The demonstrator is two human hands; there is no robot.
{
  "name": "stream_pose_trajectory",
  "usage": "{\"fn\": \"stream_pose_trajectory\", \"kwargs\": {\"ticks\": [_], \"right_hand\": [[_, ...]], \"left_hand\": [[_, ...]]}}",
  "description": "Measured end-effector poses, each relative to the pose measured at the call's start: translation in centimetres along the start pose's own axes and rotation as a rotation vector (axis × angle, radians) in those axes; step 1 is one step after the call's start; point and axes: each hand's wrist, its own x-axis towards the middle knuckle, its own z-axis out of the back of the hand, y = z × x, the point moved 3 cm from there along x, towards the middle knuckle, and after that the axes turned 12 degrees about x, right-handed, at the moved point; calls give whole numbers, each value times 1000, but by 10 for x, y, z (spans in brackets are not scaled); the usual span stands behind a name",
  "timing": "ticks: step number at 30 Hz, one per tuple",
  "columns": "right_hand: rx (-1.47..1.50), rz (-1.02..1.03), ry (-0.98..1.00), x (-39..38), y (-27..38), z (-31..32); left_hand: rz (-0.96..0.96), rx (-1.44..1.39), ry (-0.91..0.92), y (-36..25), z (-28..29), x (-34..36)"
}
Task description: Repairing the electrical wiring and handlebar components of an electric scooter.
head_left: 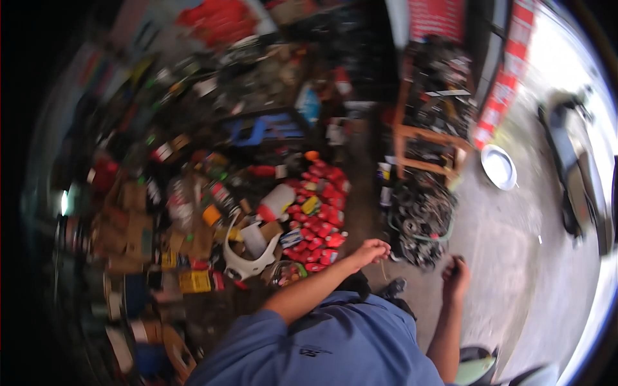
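In front of my body my left hand (373,251) is held out, its fingers curled together. Whatever it may hold is too small to make out. My right hand (456,278) is raised on the other side, closed, with a small dark spot at its fingertips that is too blurred to name. Between and beyond the hands lies a heap of dark metal parts (418,219) on the floor. To the left of my left hand is a pile of red bottles (322,212).
A wooden frame (428,130) stands behind the metal heap. A white basin (499,166) rests on the concrete floor to the right, and a scooter (575,167) is farther out. A white plastic fairing (248,262), cardboard boxes (122,235) and mixed clutter fill the left side.
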Motion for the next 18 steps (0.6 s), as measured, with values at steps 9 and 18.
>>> {"fn": "stream_pose_trajectory", "kwargs": {"ticks": [9, 18], "right_hand": [[60, 121, -278, 96, 53, 82], [-423, -130, -384, 164, -22, 57]], "left_hand": [[76, -358, -423, 118, 197, -23], [-102, -370, -972, 161, 513, 61]]}}
